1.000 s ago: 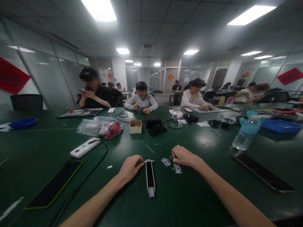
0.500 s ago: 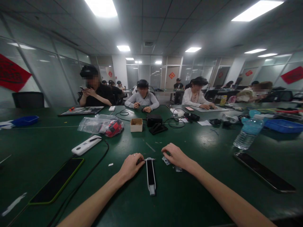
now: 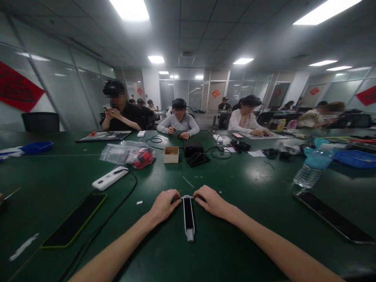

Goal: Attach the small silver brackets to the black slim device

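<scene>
Head view: white-framed device [image 3: 188,213] with a dark face lies flat on the green table [image 3: 235,256], front and centre, between the two hands. Thin crosspiece [image 3: 187,197] at its far end, grey block [image 3: 190,235] at its near end.

Left hand [image 3: 165,204], ring on one finger, is at the left end of the crosspiece. Thumb and index tips close together there; can't tell if they pinch it or just touch. Other fingers curled in.

Right hand [image 3: 212,201] sits at the right end, roughly mirrored. Thumb and index bent toward the tip, fingers bunched; grip can't be confirmed, contact too small to read. Both wrists low over the table.

Left of the hands: white scrap [image 3: 139,202], white handheld unit [image 3: 108,179] with a black cable [image 3: 136,181] beside it, green-edged phone [image 3: 75,221].

Right: dark phone [image 3: 333,217], water bottle [image 3: 308,174] just beyond it.

Beyond the device: clear bag [image 3: 113,152] with red contents, small open box [image 3: 171,157], black box [image 3: 193,149] just beside it. Three people sit across the table: black top [image 3: 125,117], grey top [image 3: 191,127], white top [image 3: 238,120].
</scene>
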A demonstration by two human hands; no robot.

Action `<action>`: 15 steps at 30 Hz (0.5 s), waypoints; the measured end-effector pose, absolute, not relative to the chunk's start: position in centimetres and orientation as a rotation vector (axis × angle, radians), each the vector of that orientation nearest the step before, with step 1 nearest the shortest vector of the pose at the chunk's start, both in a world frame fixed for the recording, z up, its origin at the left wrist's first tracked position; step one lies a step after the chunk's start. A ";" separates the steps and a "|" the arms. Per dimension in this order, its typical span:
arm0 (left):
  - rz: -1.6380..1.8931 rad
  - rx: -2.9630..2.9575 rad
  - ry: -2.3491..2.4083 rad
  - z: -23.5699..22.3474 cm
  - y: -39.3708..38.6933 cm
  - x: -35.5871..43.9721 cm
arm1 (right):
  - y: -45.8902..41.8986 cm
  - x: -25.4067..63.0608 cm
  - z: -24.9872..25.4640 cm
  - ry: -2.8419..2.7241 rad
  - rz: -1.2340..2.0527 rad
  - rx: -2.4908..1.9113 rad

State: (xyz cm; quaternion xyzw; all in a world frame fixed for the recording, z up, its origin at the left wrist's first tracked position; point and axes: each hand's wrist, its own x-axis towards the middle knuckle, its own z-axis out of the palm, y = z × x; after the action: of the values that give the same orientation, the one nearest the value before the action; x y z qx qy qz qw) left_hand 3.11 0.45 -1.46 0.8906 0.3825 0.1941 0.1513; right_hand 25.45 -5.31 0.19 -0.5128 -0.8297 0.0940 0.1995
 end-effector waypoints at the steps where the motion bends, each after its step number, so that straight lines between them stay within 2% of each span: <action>1: 0.557 2.558 1.098 -1.5 0.4 3.1 | -5.3 25.5 0.2 -2.315 0.274 -1.436; 15: 0.571 2.568 1.092 -1.6 0.6 3.0 | -5.2 25.1 0.8 -2.313 0.299 -1.499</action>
State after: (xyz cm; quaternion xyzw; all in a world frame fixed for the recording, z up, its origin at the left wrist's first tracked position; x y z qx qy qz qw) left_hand 3.03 0.57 -1.56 0.8919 0.3793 0.1983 0.1462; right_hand 25.15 -5.15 0.81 -0.5314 -0.8202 0.1059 0.1836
